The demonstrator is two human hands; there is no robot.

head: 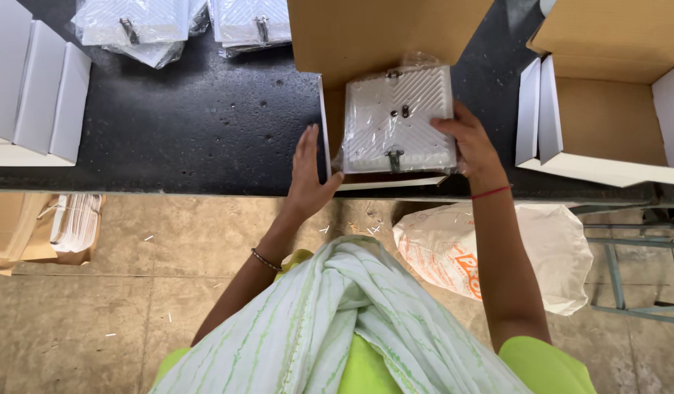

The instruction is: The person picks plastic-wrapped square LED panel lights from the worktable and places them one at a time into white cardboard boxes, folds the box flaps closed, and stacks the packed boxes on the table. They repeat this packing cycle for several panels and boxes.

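The white ribbed square plate [399,119], wrapped in clear plastic, is sitting in the mouth of an open cardboard box [366,36] at the near edge of the black table [205,124]. Your right hand [470,142] is gripping its right edge, fingers curled over it. Your left hand [307,175] is pressing flat, fingers together, against the box's white left flap [324,128]. Two more bagged plates [198,22] are lying at the table's far side, and another open box [607,120] is standing to your right.
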